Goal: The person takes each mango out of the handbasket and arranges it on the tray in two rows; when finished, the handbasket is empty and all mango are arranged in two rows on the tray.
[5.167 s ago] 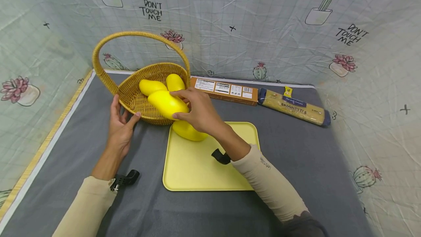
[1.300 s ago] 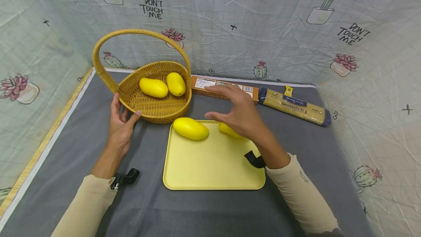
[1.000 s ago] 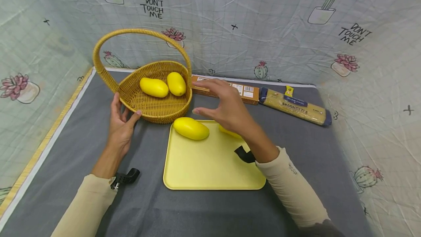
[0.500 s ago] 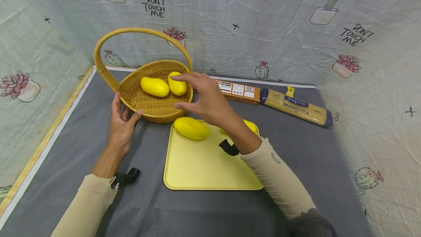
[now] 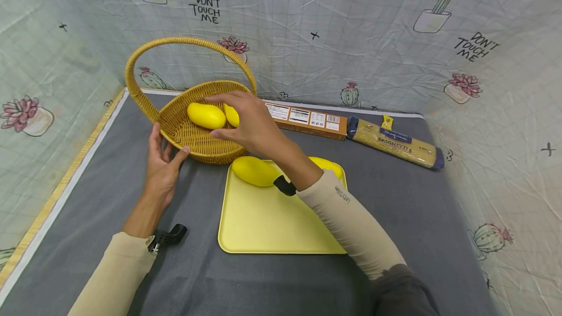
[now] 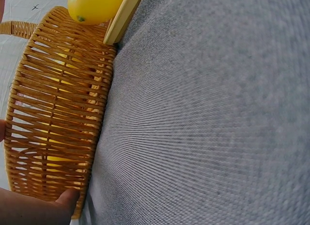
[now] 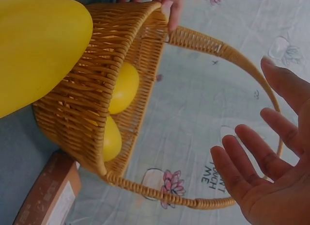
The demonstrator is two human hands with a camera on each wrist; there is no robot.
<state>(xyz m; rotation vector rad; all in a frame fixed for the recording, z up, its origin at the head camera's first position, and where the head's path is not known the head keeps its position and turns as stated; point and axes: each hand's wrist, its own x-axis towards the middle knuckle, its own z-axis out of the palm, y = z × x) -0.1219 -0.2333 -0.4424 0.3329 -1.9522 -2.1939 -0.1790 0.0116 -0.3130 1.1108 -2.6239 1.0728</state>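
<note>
A wicker basket (image 5: 210, 148) with a tall handle stands at the back left, with two yellow mangoes, one at its left (image 5: 205, 115) and one (image 5: 230, 115) partly hidden by my right hand. My left hand (image 5: 161, 172) grips the basket's left side, thumb near the rim; the left wrist view shows the thumb (image 6: 68, 200) against the weave. Over the basket's right part, my right hand (image 5: 252, 123) hovers, fingers spread and holding nothing, as its fingers (image 7: 252, 157) also show. A yellow tray (image 5: 272, 228) bears a mango (image 5: 254, 171) at its back left and another (image 5: 327, 166), partly covered by my forearm.
Behind the tray lies a long brown box (image 5: 307, 120) with white labels. A spaghetti pack (image 5: 395, 143) lies to its right, with a small yellow packet (image 5: 387, 122) behind it. Grey cloth (image 5: 189, 277) covers the table; a printed curtain (image 5: 285, 38) hangs behind.
About five seconds ago my right hand held a mango at the basket's rim; that mango now lies on the tray. Since then the hand has moved left, back over the basket. My left hand stays put.
</note>
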